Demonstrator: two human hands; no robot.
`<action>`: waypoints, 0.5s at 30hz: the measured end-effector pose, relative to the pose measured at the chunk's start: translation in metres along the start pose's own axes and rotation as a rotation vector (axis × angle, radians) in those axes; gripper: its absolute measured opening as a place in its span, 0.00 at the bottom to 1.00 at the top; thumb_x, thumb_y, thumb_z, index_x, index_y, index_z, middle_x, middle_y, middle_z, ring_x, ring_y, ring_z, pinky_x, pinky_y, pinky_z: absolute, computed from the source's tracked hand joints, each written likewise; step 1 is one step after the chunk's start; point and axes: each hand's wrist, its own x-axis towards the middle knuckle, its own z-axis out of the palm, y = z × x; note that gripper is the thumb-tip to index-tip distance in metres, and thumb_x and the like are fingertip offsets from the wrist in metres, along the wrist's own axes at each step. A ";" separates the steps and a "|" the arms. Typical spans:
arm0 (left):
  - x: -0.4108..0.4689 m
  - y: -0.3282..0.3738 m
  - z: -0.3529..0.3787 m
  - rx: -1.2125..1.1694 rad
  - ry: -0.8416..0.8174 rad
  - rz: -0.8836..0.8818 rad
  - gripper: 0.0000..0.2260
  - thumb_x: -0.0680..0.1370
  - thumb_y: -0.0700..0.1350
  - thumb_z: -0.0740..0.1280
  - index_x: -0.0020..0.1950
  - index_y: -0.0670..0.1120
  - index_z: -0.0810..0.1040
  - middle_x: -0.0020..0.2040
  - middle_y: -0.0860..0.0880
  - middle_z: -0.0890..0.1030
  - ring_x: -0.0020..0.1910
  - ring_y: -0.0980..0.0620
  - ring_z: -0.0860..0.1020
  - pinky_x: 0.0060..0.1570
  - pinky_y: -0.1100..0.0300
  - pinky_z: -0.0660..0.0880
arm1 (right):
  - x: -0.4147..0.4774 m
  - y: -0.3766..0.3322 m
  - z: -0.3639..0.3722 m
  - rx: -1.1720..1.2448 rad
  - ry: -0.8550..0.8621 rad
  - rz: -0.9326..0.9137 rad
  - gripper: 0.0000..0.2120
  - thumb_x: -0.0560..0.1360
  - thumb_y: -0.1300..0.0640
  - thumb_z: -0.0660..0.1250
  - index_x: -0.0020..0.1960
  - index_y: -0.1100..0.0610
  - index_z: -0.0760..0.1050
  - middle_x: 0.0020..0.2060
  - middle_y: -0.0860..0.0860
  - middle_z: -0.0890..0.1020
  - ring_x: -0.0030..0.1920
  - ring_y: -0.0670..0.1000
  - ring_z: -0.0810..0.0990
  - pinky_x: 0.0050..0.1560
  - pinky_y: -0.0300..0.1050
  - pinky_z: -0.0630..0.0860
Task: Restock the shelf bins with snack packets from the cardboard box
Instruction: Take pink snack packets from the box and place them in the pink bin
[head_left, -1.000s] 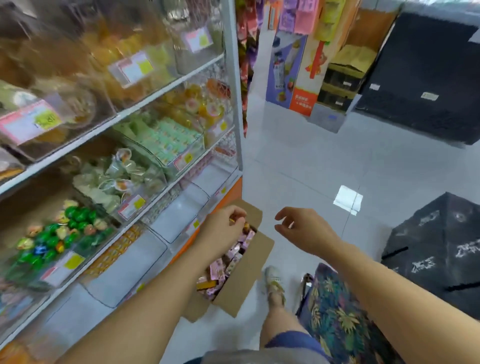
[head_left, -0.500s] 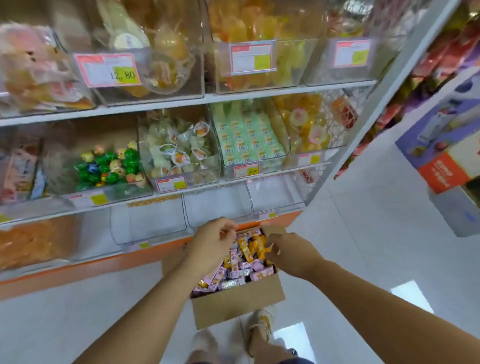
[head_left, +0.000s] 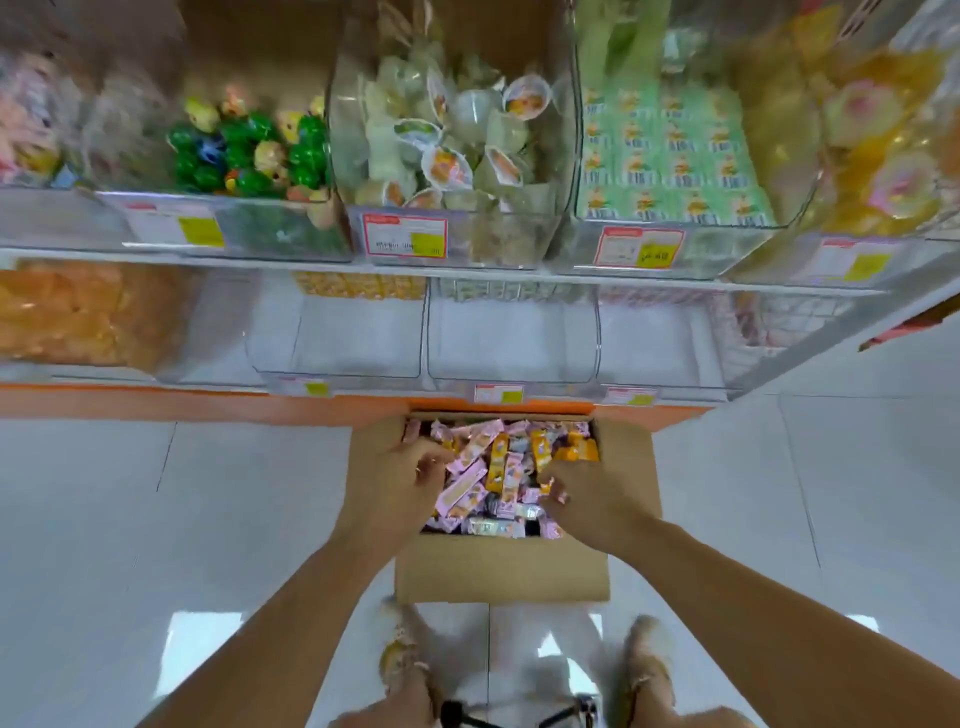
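An open cardboard box (head_left: 498, 571) stands on the floor against the shelf's orange base, full of pink, orange and white snack packets (head_left: 493, 467). My left hand (head_left: 389, 478) reaches in over the box's left side, its fingers curled into the pile around pink packets. At the right side my right hand (head_left: 592, 501) digs in too, fingertips curled around small packets. Directly behind the box sit clear bottom-row bins (head_left: 514, 338), holding only a thin row of packets at the back.
On the shelf above, bins hold green and yellow candies (head_left: 244, 150), jelly cups (head_left: 447, 140), green packets (head_left: 670, 156) and yellow sweets (head_left: 872, 171). An orange-filled bin (head_left: 78, 317) is at the lower left. My feet (head_left: 644, 670) stand on white tiles just behind the box.
My view has swung from the aisle down to face the shelf and box. Both hands have dropped from above the box into the pile of packets.
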 end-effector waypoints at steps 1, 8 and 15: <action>0.009 -0.010 0.013 0.004 0.040 0.004 0.07 0.79 0.45 0.62 0.51 0.55 0.79 0.62 0.48 0.80 0.40 0.54 0.80 0.45 0.62 0.72 | 0.017 0.010 0.011 -0.014 -0.016 -0.021 0.15 0.78 0.52 0.62 0.64 0.50 0.73 0.56 0.49 0.80 0.53 0.51 0.78 0.48 0.44 0.76; 0.087 -0.103 0.131 0.107 0.166 0.007 0.08 0.78 0.49 0.61 0.53 0.59 0.77 0.53 0.51 0.81 0.41 0.55 0.77 0.46 0.62 0.75 | 0.130 0.080 0.102 -0.060 -0.034 -0.169 0.17 0.79 0.53 0.62 0.66 0.55 0.70 0.56 0.54 0.79 0.54 0.54 0.77 0.46 0.45 0.72; 0.130 -0.166 0.224 0.184 0.023 0.137 0.09 0.79 0.50 0.65 0.57 0.52 0.78 0.54 0.53 0.74 0.46 0.53 0.77 0.48 0.56 0.75 | 0.195 0.124 0.182 -0.011 0.098 -0.226 0.27 0.77 0.51 0.65 0.73 0.52 0.60 0.66 0.53 0.65 0.41 0.49 0.75 0.49 0.45 0.74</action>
